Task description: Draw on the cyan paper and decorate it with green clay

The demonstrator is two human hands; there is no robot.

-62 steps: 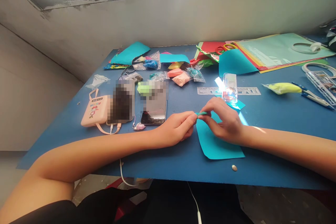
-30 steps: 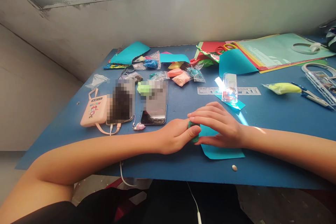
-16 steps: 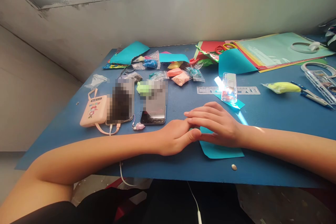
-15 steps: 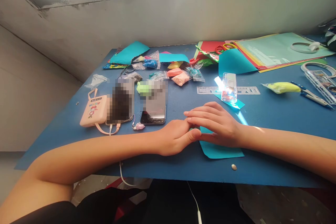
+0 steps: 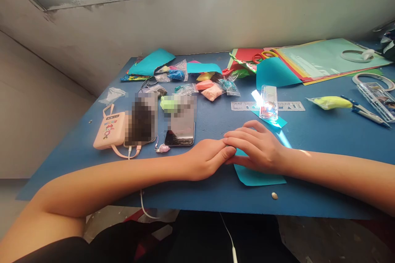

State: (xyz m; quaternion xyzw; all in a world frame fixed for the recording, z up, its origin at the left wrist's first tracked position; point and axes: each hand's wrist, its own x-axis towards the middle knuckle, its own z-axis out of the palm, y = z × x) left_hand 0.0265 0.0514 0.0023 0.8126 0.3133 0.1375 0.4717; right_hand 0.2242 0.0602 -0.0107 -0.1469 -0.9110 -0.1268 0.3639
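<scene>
My left hand (image 5: 208, 159) and my right hand (image 5: 257, 148) meet above the blue table, their fingertips overlapping. The left fingers are pressed together and partly covered by the right ones; whatever lies between the hands is hidden. My right hand arches over with bent fingers closing on the left fingertips. Under the right hand lies a teal paper sheet (image 5: 259, 176). Behind it a clear plastic box (image 5: 269, 102) rests across a stencil ruler (image 5: 291, 106), with a smaller teal piece (image 5: 279, 122) beneath.
To the left are a pink power bank (image 5: 110, 130) and phones, one dark (image 5: 180, 136). Clay packets (image 5: 212, 91) lie at the back centre. Coloured paper sheets (image 5: 327, 59), scissors (image 5: 268, 54), a yellow packet (image 5: 333, 102) and a pen (image 5: 368, 114) lie right.
The right fingers have shifted slightly right and the index finger is raised a little. The left fingers have moved a little. The small green bit between the hands no longer shows.
</scene>
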